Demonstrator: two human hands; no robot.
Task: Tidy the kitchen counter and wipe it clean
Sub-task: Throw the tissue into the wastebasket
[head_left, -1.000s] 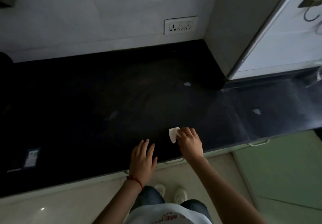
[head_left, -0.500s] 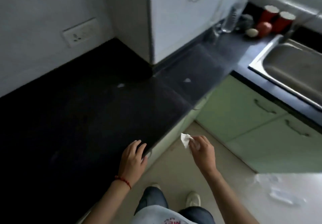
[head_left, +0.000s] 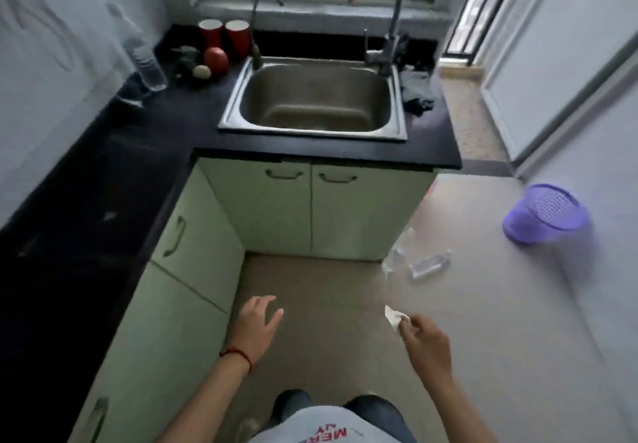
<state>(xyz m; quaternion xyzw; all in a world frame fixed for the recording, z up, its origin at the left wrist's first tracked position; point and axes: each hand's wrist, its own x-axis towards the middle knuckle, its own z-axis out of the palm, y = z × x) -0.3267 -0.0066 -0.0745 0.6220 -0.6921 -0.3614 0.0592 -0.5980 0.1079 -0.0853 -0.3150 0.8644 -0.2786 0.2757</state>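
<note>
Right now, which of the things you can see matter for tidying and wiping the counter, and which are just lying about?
Belongs to the job:
- white scrap, pinched in the right hand
- black counter
- purple basket, probably the bin
- left hand, free

Just lying about:
- clear plastic pieces on the floor
- sink
- dark cloth beside it

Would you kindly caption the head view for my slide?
Right hand pinches a crumpled tissue above the floor; left hand open.
</note>
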